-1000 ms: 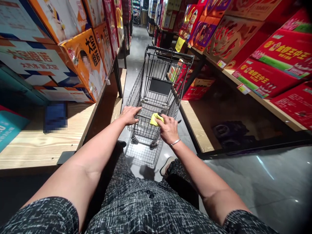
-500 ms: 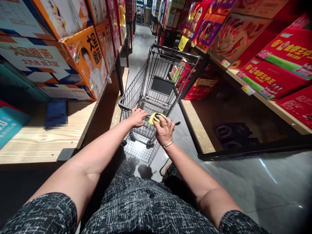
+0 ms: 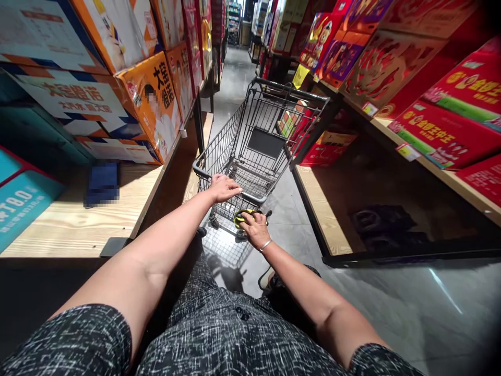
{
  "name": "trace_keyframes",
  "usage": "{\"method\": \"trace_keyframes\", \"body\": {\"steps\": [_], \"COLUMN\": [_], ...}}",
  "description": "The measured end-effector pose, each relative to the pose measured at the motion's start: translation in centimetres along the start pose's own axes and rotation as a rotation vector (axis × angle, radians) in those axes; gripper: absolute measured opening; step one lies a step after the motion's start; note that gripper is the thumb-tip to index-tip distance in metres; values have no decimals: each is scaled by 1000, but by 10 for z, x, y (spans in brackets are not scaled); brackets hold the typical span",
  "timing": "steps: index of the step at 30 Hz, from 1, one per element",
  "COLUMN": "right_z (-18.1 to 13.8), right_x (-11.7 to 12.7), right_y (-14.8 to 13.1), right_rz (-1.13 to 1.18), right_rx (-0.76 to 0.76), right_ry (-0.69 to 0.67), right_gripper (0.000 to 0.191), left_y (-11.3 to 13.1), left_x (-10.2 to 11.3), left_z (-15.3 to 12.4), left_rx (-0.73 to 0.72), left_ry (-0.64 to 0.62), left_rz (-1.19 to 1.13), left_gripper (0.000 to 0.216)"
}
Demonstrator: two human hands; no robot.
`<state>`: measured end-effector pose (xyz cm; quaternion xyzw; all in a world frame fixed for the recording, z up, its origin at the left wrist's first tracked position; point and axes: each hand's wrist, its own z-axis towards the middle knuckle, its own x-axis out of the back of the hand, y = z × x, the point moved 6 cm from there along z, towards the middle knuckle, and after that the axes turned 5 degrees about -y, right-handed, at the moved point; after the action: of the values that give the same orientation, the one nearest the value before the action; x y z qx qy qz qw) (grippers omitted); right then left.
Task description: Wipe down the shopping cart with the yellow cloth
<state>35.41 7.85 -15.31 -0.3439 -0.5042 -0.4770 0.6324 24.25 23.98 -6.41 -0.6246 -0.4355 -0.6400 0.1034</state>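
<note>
A metal-wire shopping cart (image 3: 270, 143) stands in front of me in the aisle. My left hand (image 3: 226, 189) lies over the grey rim at its near end, the fingers stretched out to the right. Just below that rim, my right hand (image 3: 255, 230) is closed on a soft-looking yellow-and-black thing (image 3: 239, 216), bunched under the fingers. A dark rounded tip (image 3: 269, 213) sticks out past the knuckles. The fingers hide much of this thing, so its exact kind cannot be made out. A bracelet (image 3: 265, 245) circles the right wrist.
Orange-and-white cartons (image 3: 146, 104) are stacked on a wooden shelf (image 3: 74, 230) at left, near a blurred dark-blue item (image 3: 102, 183). Red boxes (image 3: 434, 130) fill the right shelf. A low wooden ledge (image 3: 323, 214) runs beside the cart. My shoe (image 3: 266, 279) shows below.
My right hand has moved down and slightly left with the yellow-and-black thing, from rim height to below the rim. My left hand stays at the rim. The view has shifted slightly.
</note>
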Motion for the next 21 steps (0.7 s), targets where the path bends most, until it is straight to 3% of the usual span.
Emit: {"method": "trace_keyframes", "body": {"steps": [4,6,8,11,17,21], "right_z": [3,5,10,22,75,105], "right_x": [83,105,107,86,71,68], "right_y": [17,32,45,66,154,206], "right_rz": [11,9,14,17,-39,78], "right_rx": [-2,-81,-121,-130,-356,-564], "right_ry": [305,351,303,155,-18,11], "right_gripper": [23,35,48,57,53,59], "left_y": [11,30,51,67,63,56], "left_x": [0,-7,-18,-29,-30,-26], "left_z": [-3,-7,-11,-14,-9,-9], "left_rx": [-19,-121,-230,-245,-189,-171], "left_ry": [31,56,57,101,60,58], "left_rz": [31,35,36,55,-11,-39], "left_gripper": [36,34,33,35,36,30]}}
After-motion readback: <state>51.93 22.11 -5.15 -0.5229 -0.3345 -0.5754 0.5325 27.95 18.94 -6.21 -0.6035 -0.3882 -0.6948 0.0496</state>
